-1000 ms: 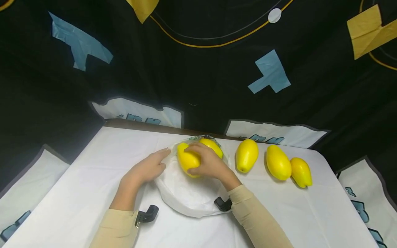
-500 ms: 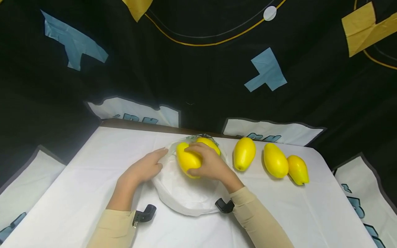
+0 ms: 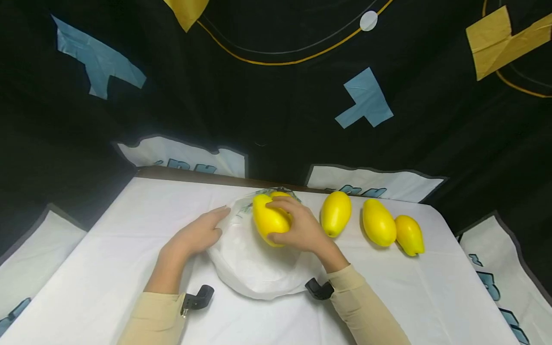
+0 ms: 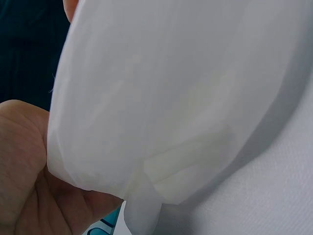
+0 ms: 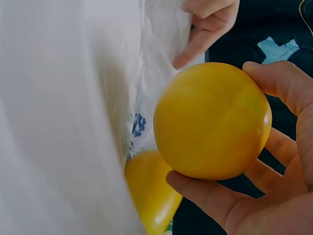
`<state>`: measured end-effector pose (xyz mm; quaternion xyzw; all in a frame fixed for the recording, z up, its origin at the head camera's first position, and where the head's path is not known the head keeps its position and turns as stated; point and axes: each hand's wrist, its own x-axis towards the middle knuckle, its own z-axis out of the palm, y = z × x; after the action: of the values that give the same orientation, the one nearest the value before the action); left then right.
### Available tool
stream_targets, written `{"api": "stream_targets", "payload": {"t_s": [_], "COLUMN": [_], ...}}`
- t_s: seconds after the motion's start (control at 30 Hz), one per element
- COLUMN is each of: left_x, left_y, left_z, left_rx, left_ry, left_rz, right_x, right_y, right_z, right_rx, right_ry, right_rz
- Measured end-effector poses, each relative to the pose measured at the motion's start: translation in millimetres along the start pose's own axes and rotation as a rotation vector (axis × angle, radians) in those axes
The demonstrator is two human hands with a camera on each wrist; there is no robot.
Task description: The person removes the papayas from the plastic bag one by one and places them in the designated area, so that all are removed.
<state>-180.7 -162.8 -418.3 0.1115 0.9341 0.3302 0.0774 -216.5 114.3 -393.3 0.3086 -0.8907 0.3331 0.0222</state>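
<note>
My right hand [image 3: 304, 227] grips a yellow mango [image 3: 268, 223] over the mouth of a white plastic bag [image 3: 252, 275]. In the right wrist view, thumb and fingers curl round the sides of this mango [image 5: 210, 122]. A second mango [image 5: 151, 188] lies behind it at the bag's far side, mostly hidden by my hand in the head view. My left hand [image 3: 194, 235] holds the bag's left edge, its index finger stretched along the rim. White film of the bag [image 4: 146, 98] fills much of the left wrist view, partly covering that hand [image 4: 22, 152].
To the right of the bag lie three more mangoes: one close by [image 3: 336, 214], then a pair touching, a larger one [image 3: 379, 223] and a smaller one [image 3: 409, 235]. A white cloth [image 3: 431, 297] covers the table. Behind hangs a black curtain [image 3: 194, 105].
My right hand has shifted slightly right with the mango, now covering more of the second mango. The left hand keeps its place on the bag's edge. The head view has drifted a little.
</note>
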Motion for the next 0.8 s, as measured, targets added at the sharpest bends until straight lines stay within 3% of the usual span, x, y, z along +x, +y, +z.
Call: {"api": "stream_targets", "payload": {"t_s": [0.8], "left_x": [-1.4], "left_y": [3.4], "left_z": [-1.2], "left_rx": [0.005], "left_ry": [-0.008], "left_rz": [-0.001], "right_x": [-32.3], "right_y": [4], "right_z": [-39], "right_rx": [0.068], "right_ry": [0.128], "right_rz": [0.038]}}
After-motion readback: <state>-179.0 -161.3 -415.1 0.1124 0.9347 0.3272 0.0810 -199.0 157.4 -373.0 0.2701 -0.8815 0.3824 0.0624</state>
